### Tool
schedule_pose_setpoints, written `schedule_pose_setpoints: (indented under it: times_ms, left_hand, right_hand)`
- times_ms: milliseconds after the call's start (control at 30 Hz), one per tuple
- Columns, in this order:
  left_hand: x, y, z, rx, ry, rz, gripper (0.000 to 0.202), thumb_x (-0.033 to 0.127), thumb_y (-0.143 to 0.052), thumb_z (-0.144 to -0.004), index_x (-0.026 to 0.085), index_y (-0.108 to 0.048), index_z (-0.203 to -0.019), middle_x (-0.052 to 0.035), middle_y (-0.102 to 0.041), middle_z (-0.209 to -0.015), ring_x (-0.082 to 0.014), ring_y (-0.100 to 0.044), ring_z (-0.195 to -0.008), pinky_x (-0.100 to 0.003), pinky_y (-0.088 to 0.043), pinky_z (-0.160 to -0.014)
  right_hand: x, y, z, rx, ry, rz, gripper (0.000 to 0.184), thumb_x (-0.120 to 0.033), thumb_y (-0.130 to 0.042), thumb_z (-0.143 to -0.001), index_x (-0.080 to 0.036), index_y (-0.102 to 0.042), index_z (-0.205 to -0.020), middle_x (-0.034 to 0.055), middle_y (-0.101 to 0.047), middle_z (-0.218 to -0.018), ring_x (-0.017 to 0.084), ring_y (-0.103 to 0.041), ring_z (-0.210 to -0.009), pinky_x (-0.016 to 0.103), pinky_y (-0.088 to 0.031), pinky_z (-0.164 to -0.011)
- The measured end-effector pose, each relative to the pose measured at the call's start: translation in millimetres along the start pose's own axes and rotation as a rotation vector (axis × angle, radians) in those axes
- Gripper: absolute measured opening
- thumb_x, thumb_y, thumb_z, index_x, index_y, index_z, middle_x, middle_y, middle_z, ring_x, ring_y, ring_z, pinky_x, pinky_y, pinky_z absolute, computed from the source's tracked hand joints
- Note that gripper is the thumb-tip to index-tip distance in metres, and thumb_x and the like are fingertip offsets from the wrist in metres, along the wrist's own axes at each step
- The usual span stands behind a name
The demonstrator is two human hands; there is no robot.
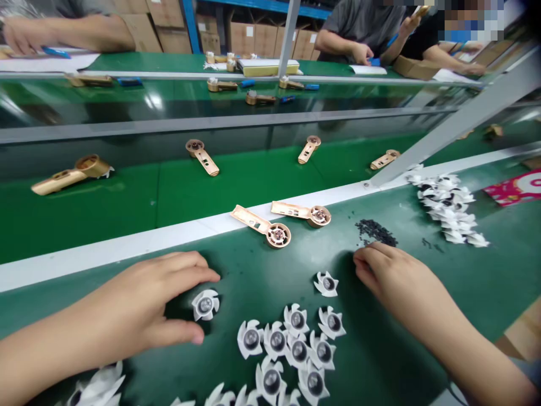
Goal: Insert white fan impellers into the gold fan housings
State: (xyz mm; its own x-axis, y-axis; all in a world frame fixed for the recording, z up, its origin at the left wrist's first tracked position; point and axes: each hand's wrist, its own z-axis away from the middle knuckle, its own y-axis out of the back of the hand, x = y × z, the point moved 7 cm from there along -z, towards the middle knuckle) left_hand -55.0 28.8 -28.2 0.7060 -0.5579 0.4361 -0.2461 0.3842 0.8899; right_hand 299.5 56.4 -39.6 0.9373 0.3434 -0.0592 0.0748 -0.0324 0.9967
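Note:
My left hand point(169, 299) is open, thumb and fingers spread around a small white fan wheel point(205, 305) on the green table, with a visible gap to it. My right hand point(391, 270) has its fingertips pinched together at the near edge of a pile of tiny black pieces point(374, 231); anything between the fingertips is hidden. Between my hands, several more white fan wheels point(297, 320) lie hub side up, and one stands apart point(327, 283). Beyond them, two gold-coloured handle-shaped housings point(278, 234) with round spoked ends rest near the table's far edge.
A white rail point(169, 232) divides the table from a green conveyor belt point(169, 208) carrying several gold housings point(203, 157). A slanted metal post point(456, 113) rises at right, near a heap of white fan wheels point(452, 206). Co-workers' hands point(362, 54) are across the line.

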Motion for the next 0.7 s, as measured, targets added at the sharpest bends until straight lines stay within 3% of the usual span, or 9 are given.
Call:
schedule_pose_setpoints:
  times_ms: [100,200,267,367,467,533,567,700]
  left_hand:
    - [-0.2,-4.9,0.9,0.013,-0.002,0.048,0.028,0.037,-0.064,-0.091,0.028,-0.069,-0.117,-0.0071,-0.068,-0.115,-0.0215,-0.070,-0.094,-0.029,-0.056,-0.078]
    - [2.2,-1.1,-1.5,0.093,0.025,0.125,0.030,0.033,-0.062,-0.092,0.025,-0.070,-0.119,-0.0090,-0.066,-0.125,-0.0227,-0.068,-0.103,-0.029,-0.056,-0.084]
    - [8.2,4.3,-4.9,0.110,0.053,0.199,0.034,0.034,-0.061,-0.092,0.023,-0.069,-0.124,-0.0090,-0.067,-0.127,-0.0212,-0.069,-0.103,-0.026,-0.056,-0.084]
    - [26.2,15.9,-12.5,0.103,0.072,0.355,0.036,0.028,-0.064,-0.090,0.022,-0.068,-0.125,-0.0050,-0.073,-0.108,-0.0140,-0.070,-0.084,-0.020,-0.054,-0.073]
    - [46.6,27.6,-18.7,0.114,0.034,0.502,0.020,0.020,-0.070,-0.083,0.019,-0.076,-0.102,0.0001,-0.067,-0.080,-0.0100,-0.063,-0.067,-0.018,-0.049,-0.061]
    - [52.2,31.5,-19.9,0.137,0.028,0.577,0.010,0.025,-0.077,-0.079,0.017,-0.076,-0.085,0.0012,-0.064,-0.070,-0.0092,-0.059,-0.061,-0.018,-0.046,-0.055]
    - [52.0,32.6,-19.7,0.160,0.034,0.614,0.014,0.029,-0.081,-0.076,0.017,-0.076,-0.080,0.0010,-0.064,-0.068,-0.0093,-0.058,-0.059,-0.018,-0.046,-0.053]
    - [45.6,31.7,-17.9,0.262,0.044,0.715,0.026,0.038,-0.087,-0.069,0.017,-0.078,-0.081,-0.0003,-0.067,-0.068,-0.0100,-0.059,-0.057,-0.018,-0.048,-0.052]
  right_hand:
    - [-0.3,4.9,-6.8,0.000,-0.027,-0.016,0.017,-0.026,-0.051,-0.088,-0.020,-0.060,-0.075,0.0071,-0.064,-0.074,0.025,-0.063,-0.063,0.037,-0.048,-0.057]
    - [-26.6,23.6,-12.7,0.048,-0.049,-0.185,0.009,-0.020,-0.053,-0.086,-0.023,-0.055,-0.078,0.0004,-0.060,-0.068,0.016,-0.058,-0.054,0.027,-0.045,-0.049]
    - [-66.0,38.9,-17.9,0.061,0.018,-0.452,0.011,-0.015,-0.050,-0.087,-0.024,-0.053,-0.082,-0.0020,-0.058,-0.069,0.013,-0.057,-0.057,0.024,-0.046,-0.052]
    - [-139.1,54.2,-26.7,-0.035,0.230,-0.786,0.016,-0.008,-0.047,-0.088,-0.023,-0.052,-0.086,-0.0008,-0.059,-0.082,0.012,-0.059,-0.070,0.022,-0.049,-0.063]
    - [-184.6,56.8,-33.3,-0.118,0.353,-0.913,0.017,-0.004,-0.051,-0.085,-0.021,-0.053,-0.086,-0.0007,-0.058,-0.085,0.009,-0.057,-0.071,0.020,-0.047,-0.063]
    - [-192.5,56.3,-36.0,-0.097,0.366,-0.943,0.016,-0.005,-0.052,-0.085,-0.021,-0.054,-0.085,-0.0012,-0.058,-0.083,0.009,-0.056,-0.068,0.019,-0.046,-0.061]
    - [-192.3,56.1,-36.5,-0.077,0.362,-0.949,0.016,-0.005,-0.052,-0.085,-0.020,-0.055,-0.084,-0.0015,-0.058,-0.081,0.008,-0.055,-0.066,0.019,-0.045,-0.060]
    - [-188.2,56.3,-35.7,-0.048,0.361,-0.936,0.017,-0.004,-0.053,-0.084,-0.020,-0.059,-0.083,-0.0012,-0.060,-0.077,0.008,-0.056,-0.063,0.018,-0.047,-0.057]
